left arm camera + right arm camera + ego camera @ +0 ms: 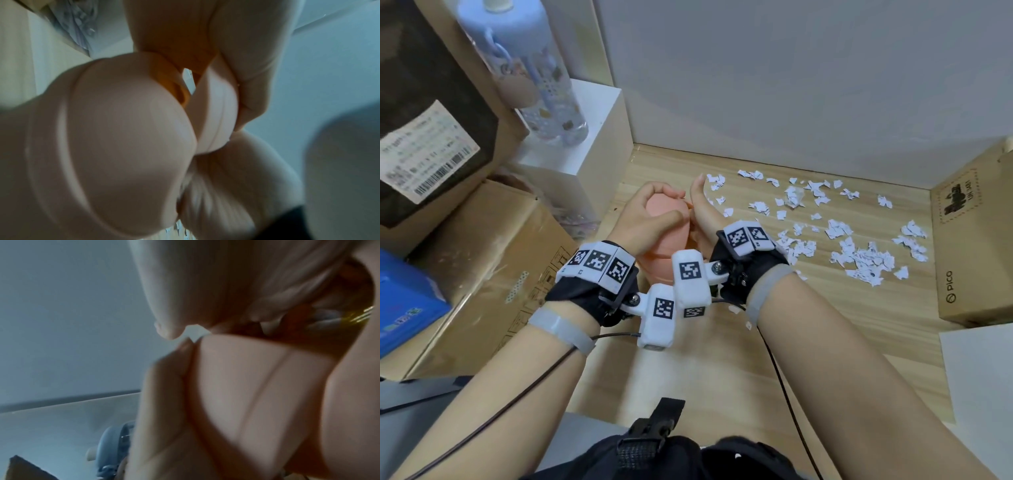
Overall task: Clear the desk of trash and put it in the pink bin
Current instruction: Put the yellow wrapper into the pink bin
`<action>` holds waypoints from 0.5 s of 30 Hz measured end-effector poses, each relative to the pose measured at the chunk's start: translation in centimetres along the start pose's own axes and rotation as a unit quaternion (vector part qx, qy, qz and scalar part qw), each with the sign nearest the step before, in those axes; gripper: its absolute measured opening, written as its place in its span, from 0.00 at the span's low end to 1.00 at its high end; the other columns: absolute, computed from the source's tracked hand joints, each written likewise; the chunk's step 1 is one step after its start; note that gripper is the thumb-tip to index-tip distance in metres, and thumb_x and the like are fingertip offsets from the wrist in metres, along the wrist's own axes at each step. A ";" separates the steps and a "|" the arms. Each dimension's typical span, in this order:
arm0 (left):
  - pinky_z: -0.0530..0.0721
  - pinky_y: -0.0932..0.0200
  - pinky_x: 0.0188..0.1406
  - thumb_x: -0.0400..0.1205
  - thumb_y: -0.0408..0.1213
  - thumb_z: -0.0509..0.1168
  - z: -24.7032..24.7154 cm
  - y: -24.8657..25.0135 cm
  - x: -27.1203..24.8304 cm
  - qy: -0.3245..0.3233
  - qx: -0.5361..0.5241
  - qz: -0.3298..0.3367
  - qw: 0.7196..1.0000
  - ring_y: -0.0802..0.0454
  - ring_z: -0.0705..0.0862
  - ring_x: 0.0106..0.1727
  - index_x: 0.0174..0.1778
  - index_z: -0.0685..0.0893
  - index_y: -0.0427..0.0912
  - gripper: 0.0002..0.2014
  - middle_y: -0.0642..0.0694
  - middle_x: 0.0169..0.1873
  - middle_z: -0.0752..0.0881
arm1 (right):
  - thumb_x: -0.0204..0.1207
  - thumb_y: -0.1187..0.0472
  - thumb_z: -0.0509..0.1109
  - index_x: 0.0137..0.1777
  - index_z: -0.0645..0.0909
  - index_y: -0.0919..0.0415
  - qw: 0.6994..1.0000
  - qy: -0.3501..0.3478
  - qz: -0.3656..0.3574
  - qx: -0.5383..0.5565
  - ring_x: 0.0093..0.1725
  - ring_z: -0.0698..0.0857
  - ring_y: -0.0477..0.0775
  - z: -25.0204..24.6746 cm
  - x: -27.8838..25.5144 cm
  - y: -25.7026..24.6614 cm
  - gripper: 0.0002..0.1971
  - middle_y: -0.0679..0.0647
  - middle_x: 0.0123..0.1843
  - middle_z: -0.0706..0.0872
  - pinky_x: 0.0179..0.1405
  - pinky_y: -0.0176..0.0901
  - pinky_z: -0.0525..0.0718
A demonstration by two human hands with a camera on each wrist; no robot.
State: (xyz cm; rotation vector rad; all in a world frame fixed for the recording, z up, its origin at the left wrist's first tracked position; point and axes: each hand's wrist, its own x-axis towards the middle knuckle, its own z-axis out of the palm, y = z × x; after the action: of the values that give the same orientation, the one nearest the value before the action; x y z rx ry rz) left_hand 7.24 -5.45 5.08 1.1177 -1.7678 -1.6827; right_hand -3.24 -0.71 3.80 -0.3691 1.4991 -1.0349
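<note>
The pink bin stands on the wooden desk between my hands. My left hand curls over its domed top and grips it. My right hand is pressed against the bin's right side with the thumb up. Its fingers are hidden in the head view. In the right wrist view they curl over the bin's opening with white paper scraps among them. Several torn paper scraps lie scattered on the desk to the right of my hands.
Cardboard boxes and a blue box crowd the left. A white block holds a clear bottle. A PICO carton stands at the right edge, with a white sheet below it. A grey wall closes the back.
</note>
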 end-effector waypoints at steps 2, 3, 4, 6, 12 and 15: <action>0.79 0.46 0.67 0.74 0.27 0.69 0.0 0.1 0.0 0.006 0.003 -0.001 1.000 0.56 0.81 0.53 0.42 0.77 0.52 0.13 0.53 0.54 0.85 | 0.52 0.16 0.48 0.43 0.85 0.46 1.000 0.013 -0.008 0.009 0.59 0.85 0.62 0.0 0.8 0.4 0.40 0.61 0.57 0.86 0.65 0.61 0.80; 0.78 0.46 0.68 0.74 0.28 0.69 0.0 0.0 0.0 0.009 0.002 0.000 1.000 0.56 0.81 0.54 0.42 0.77 0.52 0.13 0.53 0.54 0.85 | 0.57 0.18 0.48 0.48 0.84 0.47 1.000 0.016 -0.007 0.005 0.58 0.85 0.60 0.1 0.0 0.1 0.39 0.60 0.57 0.86 0.64 0.61 0.81; 0.78 0.47 0.68 0.74 0.28 0.69 -0.1 0.0 0.0 0.009 -0.001 0.003 1.000 0.55 0.82 0.55 0.41 0.77 0.52 0.13 0.52 0.54 0.85 | 0.66 0.23 0.47 0.56 0.82 0.50 1.000 0.017 0.007 0.010 0.54 0.85 0.57 0.2 -0.8 -0.4 0.38 0.58 0.54 0.85 0.58 0.57 0.85; 0.78 0.50 0.67 0.73 0.28 0.70 -0.2 -0.2 0.1 0.009 -0.006 0.010 1.000 0.54 0.82 0.57 0.41 0.77 0.52 0.13 0.51 0.55 0.85 | 0.75 0.31 0.46 0.65 0.77 0.55 1.000 -0.012 0.023 0.012 0.41 0.83 0.50 -0.4 -1.6 -0.7 0.34 0.51 0.42 0.82 0.33 0.42 0.86; 0.76 0.70 0.55 0.74 0.25 0.68 -0.3 -0.7 0.4 0.005 -0.009 0.025 1.000 0.66 0.81 0.53 0.40 0.76 0.53 0.15 0.56 0.51 0.85 | 0.79 0.42 0.56 0.56 0.74 0.63 0.999 -0.032 0.042 -0.012 0.47 0.79 0.54 -3.4 -2.9 -1.2 0.23 0.56 0.48 0.79 0.49 0.49 0.81; 0.75 0.80 0.50 0.70 0.28 0.70 -0.2 -0.7 0.4 0.006 -0.013 0.030 0.999 0.71 0.81 0.50 0.39 0.77 0.53 0.14 0.57 0.51 0.85 | 0.76 0.33 0.47 0.70 0.68 0.68 0.993 -0.085 0.076 0.023 0.58 0.82 0.63 -3.2 -2.6 -1.0 0.39 0.66 0.59 0.80 0.51 0.51 0.83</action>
State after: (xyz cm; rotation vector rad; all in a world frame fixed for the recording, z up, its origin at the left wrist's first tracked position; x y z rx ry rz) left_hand 7.35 -5.84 4.41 1.0518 -1.7501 -1.6561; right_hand -5.94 1.93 5.87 -0.2990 1.3274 -0.8938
